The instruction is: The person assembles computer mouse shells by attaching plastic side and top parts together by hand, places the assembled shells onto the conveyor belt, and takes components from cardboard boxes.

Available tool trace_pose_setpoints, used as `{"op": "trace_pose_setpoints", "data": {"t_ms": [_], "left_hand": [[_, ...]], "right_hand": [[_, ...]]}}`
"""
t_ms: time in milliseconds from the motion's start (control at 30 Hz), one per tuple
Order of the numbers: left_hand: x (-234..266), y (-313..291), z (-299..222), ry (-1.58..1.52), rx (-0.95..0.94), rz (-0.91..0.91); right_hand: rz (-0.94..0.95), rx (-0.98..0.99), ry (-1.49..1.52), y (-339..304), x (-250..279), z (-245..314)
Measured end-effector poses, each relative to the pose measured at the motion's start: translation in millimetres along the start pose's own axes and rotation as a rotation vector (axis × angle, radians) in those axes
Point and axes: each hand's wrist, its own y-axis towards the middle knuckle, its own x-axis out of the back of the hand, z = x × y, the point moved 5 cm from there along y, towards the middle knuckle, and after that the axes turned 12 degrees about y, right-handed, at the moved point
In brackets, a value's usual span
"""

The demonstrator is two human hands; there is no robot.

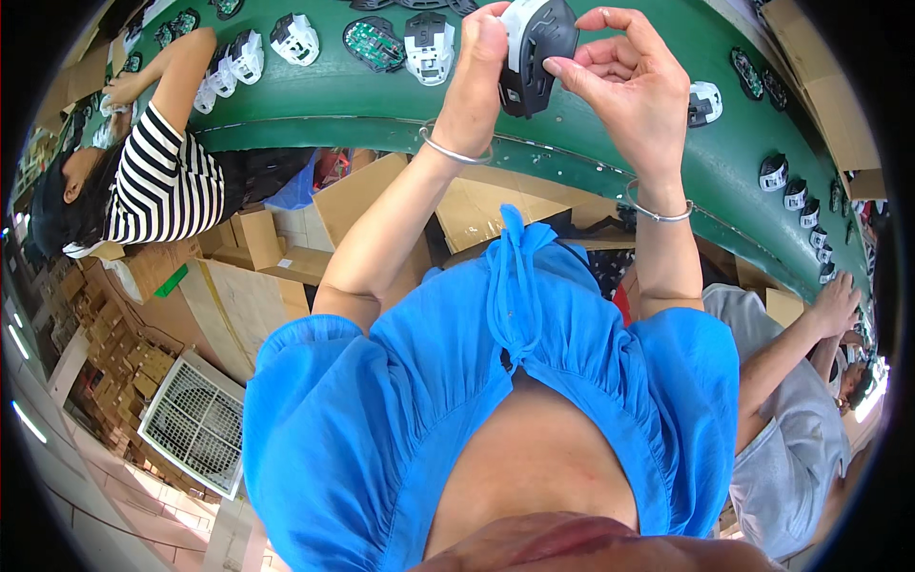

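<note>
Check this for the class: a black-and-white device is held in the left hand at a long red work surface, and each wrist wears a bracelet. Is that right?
Not quite: the long work surface is green, not red, as the head view shows. The black-and-white device is in the left hand, and each wrist wears a bracelet.

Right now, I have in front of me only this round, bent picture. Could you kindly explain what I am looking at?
There is no machine: these are a person's bare hands. The camera sits on their head and looks down through a wide lens, so straight edges curve. The left hand holds a dark-and-white casing; the thumb of the right hand is at its side. On the green work surface lie white-and-black casings and green circuit boards. Co-workers are on both sides.
</note>
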Motion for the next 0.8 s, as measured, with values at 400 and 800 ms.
{"op": "trace_pose_setpoints", "data": {"t_ms": [400, 800], "left_hand": [[-6.1, -13.2, -1.8, 0.452, -0.078, 0.110], [3.3, -22.1, -5.4, 0.852, -0.330, 0.340]], "right_hand": [[0.061, 0.082, -0.204, -11.4, 7.4, -0.7], [0.609, 0.076, -0.438, 16.5, 19.7, -5.3]]}}
